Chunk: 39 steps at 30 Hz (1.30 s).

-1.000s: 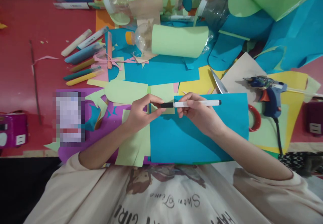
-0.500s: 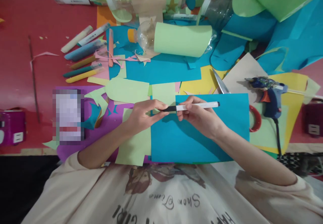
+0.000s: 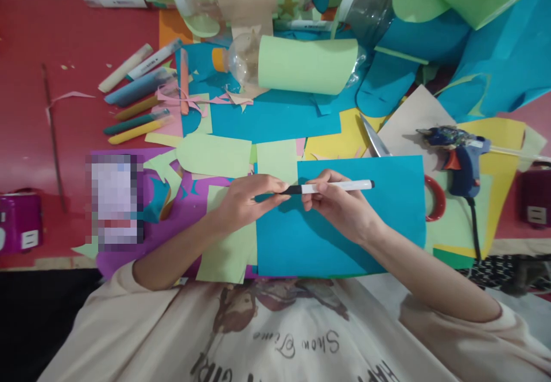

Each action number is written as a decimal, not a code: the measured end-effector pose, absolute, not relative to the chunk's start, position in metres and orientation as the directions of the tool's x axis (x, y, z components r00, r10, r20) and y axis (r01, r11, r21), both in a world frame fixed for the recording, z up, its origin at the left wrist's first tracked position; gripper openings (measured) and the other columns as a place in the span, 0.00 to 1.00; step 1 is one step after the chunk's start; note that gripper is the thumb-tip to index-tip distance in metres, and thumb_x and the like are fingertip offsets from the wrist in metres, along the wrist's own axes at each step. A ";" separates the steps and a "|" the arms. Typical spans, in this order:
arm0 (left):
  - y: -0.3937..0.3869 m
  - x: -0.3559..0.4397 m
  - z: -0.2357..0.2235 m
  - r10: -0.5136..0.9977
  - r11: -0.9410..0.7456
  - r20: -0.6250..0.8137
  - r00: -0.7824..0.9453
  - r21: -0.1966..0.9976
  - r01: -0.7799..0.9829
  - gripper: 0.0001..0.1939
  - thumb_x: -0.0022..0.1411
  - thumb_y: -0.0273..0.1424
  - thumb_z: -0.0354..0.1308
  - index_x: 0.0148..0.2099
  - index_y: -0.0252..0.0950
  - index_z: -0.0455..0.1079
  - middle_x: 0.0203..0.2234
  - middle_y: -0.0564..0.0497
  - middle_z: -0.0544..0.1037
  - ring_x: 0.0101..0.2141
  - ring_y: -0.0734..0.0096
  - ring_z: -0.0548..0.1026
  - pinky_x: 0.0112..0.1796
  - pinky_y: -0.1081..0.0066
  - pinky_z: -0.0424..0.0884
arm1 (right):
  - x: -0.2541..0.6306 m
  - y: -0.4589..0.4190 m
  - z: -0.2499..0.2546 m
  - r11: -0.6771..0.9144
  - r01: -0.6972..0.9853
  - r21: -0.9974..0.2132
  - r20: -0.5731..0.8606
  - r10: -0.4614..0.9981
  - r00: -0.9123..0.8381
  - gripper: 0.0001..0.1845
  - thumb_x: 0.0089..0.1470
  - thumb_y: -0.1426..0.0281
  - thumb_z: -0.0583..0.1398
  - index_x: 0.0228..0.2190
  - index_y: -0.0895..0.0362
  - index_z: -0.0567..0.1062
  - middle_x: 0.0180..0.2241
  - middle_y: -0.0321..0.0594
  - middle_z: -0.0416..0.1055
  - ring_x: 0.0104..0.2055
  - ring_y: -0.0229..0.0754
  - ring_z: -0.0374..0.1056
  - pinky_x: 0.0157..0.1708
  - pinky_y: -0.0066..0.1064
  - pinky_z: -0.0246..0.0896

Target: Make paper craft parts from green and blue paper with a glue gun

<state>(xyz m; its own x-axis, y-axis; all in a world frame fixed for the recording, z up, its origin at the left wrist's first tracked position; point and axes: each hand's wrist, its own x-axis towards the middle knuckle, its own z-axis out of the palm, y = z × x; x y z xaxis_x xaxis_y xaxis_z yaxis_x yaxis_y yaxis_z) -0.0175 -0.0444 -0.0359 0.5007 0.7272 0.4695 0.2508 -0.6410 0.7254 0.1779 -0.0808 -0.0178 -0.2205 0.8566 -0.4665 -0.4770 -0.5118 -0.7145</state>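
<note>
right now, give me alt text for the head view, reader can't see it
A white marker is held above blue paper, left hand pinching its black cap, right hand gripping it farther along. Beyond lies a green-wrapped bottle; a glue gun lies at right.

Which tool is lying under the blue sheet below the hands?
Scissors lie partly under the blue sheet: a silver blade shows beyond its far edge, a red handle beyond its right. Their middle is covered.
</note>
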 end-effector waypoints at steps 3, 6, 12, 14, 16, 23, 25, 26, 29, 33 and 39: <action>-0.042 -0.020 -0.036 0.717 -0.654 0.479 0.506 0.713 0.252 0.02 0.62 0.31 0.60 0.37 0.39 0.72 0.30 0.51 0.83 0.32 0.72 0.81 0.32 0.75 0.77 | 0.176 -0.081 -0.016 -0.525 -0.491 -0.696 -0.480 0.848 -0.225 0.12 0.46 0.64 0.68 0.21 0.56 0.73 0.22 0.34 0.76 0.24 0.34 0.71 0.27 0.27 0.67; -0.039 -0.021 -0.033 0.711 -0.663 0.483 0.510 0.701 0.261 0.02 0.62 0.32 0.60 0.38 0.40 0.71 0.30 0.51 0.83 0.32 0.71 0.82 0.32 0.74 0.77 | 0.175 -0.079 -0.014 -0.502 -0.496 -0.708 -0.457 0.862 -0.219 0.12 0.47 0.64 0.67 0.22 0.55 0.72 0.22 0.33 0.76 0.24 0.34 0.70 0.27 0.27 0.67; -0.037 -0.021 -0.026 0.720 -0.633 0.417 0.555 0.723 0.277 0.05 0.64 0.32 0.57 0.41 0.38 0.72 0.34 0.50 0.83 0.35 0.71 0.81 0.35 0.74 0.75 | 0.170 -0.071 -0.012 -0.477 -0.391 -0.787 -0.366 0.871 -0.327 0.15 0.46 0.60 0.68 0.32 0.54 0.72 0.28 0.33 0.75 0.27 0.33 0.71 0.29 0.27 0.68; -0.033 -0.026 -0.028 0.765 -0.597 0.409 0.497 0.740 0.310 0.06 0.63 0.33 0.58 0.41 0.39 0.72 0.34 0.51 0.82 0.35 0.72 0.81 0.35 0.76 0.74 | 0.172 -0.068 -0.009 -0.475 -0.284 -0.833 -0.355 0.852 -0.384 0.23 0.45 0.61 0.69 0.41 0.53 0.70 0.33 0.34 0.75 0.26 0.33 0.69 0.27 0.28 0.68; -0.024 -0.036 -0.032 0.846 -0.523 0.408 0.342 0.759 0.387 0.07 0.63 0.35 0.59 0.42 0.39 0.72 0.34 0.52 0.81 0.36 0.73 0.80 0.36 0.76 0.74 | 0.178 -0.065 -0.004 -0.422 -0.119 -0.899 -0.339 0.840 -0.423 0.27 0.46 0.63 0.68 0.46 0.52 0.67 0.38 0.37 0.74 0.25 0.32 0.68 0.25 0.28 0.67; 0.006 -0.057 -0.038 0.851 -0.493 0.503 0.149 0.671 0.553 0.33 0.64 0.50 0.51 0.66 0.42 0.51 0.65 0.49 0.58 0.66 0.58 0.53 0.64 0.60 0.52 | 0.215 -0.054 0.002 0.072 0.576 -0.814 -0.079 0.969 -0.233 0.15 0.56 0.64 0.59 0.45 0.54 0.70 0.43 0.45 0.75 0.44 0.47 0.72 0.41 0.39 0.69; 0.004 -0.054 -0.038 0.878 -0.462 0.436 0.195 0.669 0.582 0.36 0.64 0.52 0.48 0.68 0.43 0.47 0.67 0.50 0.52 0.68 0.57 0.44 0.66 0.57 0.44 | 0.222 -0.050 -0.002 0.153 0.709 -0.688 -0.020 0.973 -0.229 0.14 0.57 0.64 0.58 0.44 0.55 0.72 0.44 0.48 0.75 0.48 0.51 0.70 0.46 0.44 0.67; 0.002 -0.052 -0.040 0.891 -0.443 0.403 0.210 0.667 0.599 0.36 0.64 0.53 0.47 0.68 0.44 0.46 0.68 0.51 0.49 0.69 0.57 0.39 0.67 0.57 0.42 | 0.224 -0.048 -0.003 0.179 0.757 -0.628 -0.018 0.970 -0.244 0.13 0.57 0.65 0.58 0.43 0.56 0.73 0.44 0.49 0.75 0.50 0.53 0.69 0.48 0.46 0.66; 0.003 -0.055 -0.049 0.917 -0.390 0.339 0.209 0.657 0.645 0.36 0.65 0.52 0.46 0.69 0.49 0.40 0.70 0.56 0.43 0.69 0.58 0.34 0.67 0.57 0.41 | 0.225 -0.042 -0.008 0.214 0.842 -0.496 -0.089 0.952 -0.294 0.12 0.58 0.66 0.57 0.41 0.58 0.74 0.45 0.52 0.74 0.50 0.57 0.69 0.49 0.48 0.65; 0.011 -0.066 -0.051 0.900 -0.376 0.425 0.099 0.639 0.671 0.33 0.66 0.52 0.44 0.69 0.55 0.39 0.69 0.62 0.43 0.69 0.59 0.36 0.66 0.56 0.44 | 0.221 -0.038 -0.011 0.201 0.885 -0.419 -0.157 0.944 -0.289 0.09 0.56 0.66 0.58 0.37 0.58 0.74 0.43 0.53 0.74 0.48 0.58 0.68 0.48 0.48 0.64; -0.011 -0.044 -0.029 0.790 -0.613 0.370 0.489 0.508 0.606 0.22 0.72 0.38 0.37 0.66 0.46 0.53 0.61 0.51 0.65 0.62 0.66 0.61 0.61 0.62 0.59 | 0.219 -0.032 -0.011 0.141 0.890 -0.433 -0.261 0.926 -0.274 0.07 0.53 0.66 0.58 0.33 0.57 0.71 0.35 0.51 0.74 0.42 0.58 0.68 0.41 0.48 0.63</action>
<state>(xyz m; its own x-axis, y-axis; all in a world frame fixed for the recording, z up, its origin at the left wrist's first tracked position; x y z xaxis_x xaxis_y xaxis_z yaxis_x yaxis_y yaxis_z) -0.0439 -0.0111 -0.0295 0.4885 0.7901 0.3702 0.6060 -0.6125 0.5076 0.2185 -0.0318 -0.0114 -0.2736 0.9258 -0.2609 0.8901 0.1410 -0.4333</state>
